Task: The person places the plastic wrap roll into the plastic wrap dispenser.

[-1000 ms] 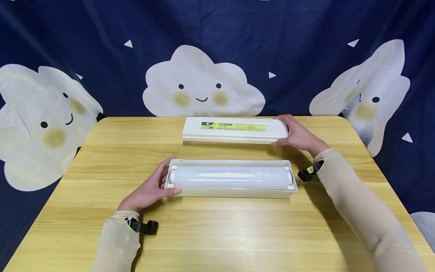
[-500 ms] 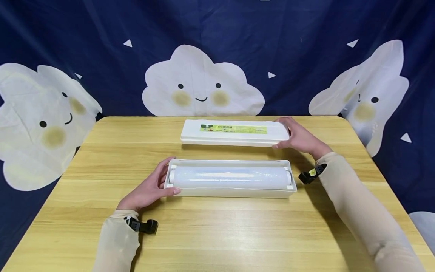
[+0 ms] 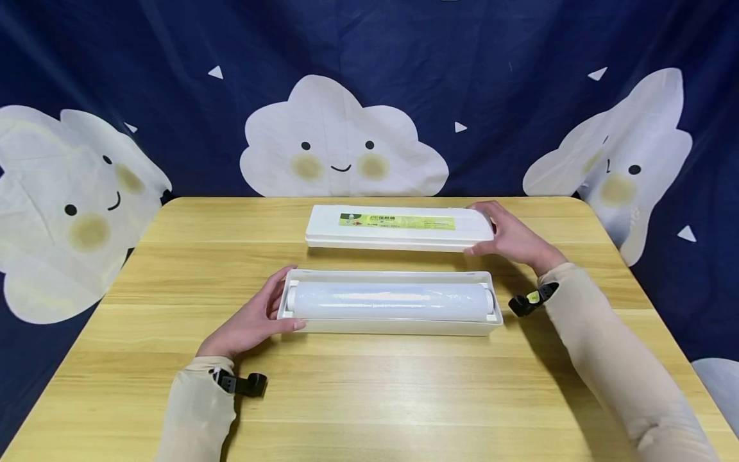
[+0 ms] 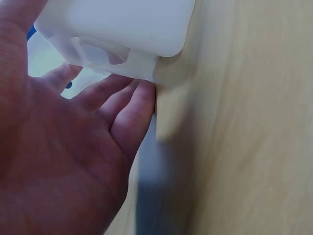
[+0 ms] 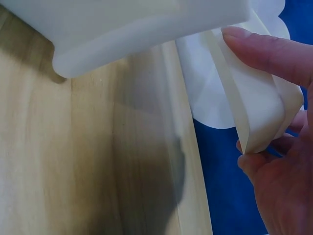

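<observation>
A long white plastic box (image 3: 398,328) sits on the table with its top uncovered, and a roll of cling film (image 3: 392,301) lies lengthwise inside it. My left hand (image 3: 254,321) grips the box's left end, thumb on the front wall and fingers around the back corner. In the left wrist view the fingers touch the box's end wall (image 4: 117,24). Behind the box, my right hand (image 3: 514,237) holds the right end of the white lid (image 3: 392,240), which bears a green and yellow label. The right wrist view shows the thumb and fingers pinching the lid's end (image 5: 259,98).
Both things are over a light wooden table (image 3: 404,398). A dark blue curtain (image 3: 491,51) with white smiling clouds hangs behind the far edge. Black wrist cameras are strapped over both beige sleeves (image 3: 612,359).
My right hand has brought the lid slightly nearer to the box, tilting its labelled top a little more into sight. My left hand keeps its grip on the box.
</observation>
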{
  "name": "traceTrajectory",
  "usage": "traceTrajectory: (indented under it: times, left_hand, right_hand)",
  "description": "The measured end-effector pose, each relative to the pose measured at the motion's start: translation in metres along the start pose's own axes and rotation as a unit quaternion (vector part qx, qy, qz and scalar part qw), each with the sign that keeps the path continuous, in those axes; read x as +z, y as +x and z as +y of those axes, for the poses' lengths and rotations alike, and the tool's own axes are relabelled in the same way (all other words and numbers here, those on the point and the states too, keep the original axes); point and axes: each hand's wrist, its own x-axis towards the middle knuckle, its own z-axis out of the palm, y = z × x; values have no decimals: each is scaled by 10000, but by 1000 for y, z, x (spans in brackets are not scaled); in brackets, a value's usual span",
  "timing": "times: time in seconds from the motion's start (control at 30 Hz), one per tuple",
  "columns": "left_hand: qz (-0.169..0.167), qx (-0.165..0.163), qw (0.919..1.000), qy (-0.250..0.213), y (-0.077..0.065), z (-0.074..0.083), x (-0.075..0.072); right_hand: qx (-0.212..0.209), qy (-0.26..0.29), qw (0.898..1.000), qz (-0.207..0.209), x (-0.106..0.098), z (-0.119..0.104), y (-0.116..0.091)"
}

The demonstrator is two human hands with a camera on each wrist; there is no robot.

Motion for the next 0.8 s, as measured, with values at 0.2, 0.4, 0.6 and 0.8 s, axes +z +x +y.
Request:
traceTrajectory:
  times: [0.2, 0.4, 0.6, 0.8]
  left_hand:
    - [42, -107, 9998, 159, -1, 1, 0]
    - [42, -134, 9996, 252, -1, 0, -1]
    - [35, -155, 9997, 202, 0, 0, -1]
    - [16, -122, 9999, 78, 0, 2, 0]
  right_hand:
    - [78, 227, 9997, -31, 1, -4, -6]
    - [-12, 258, 9997, -25, 0, -1, -10]
    - [5, 274, 9996, -34, -1, -3, -16]
    - [-12, 302, 9995, -22, -1, -4, -20]
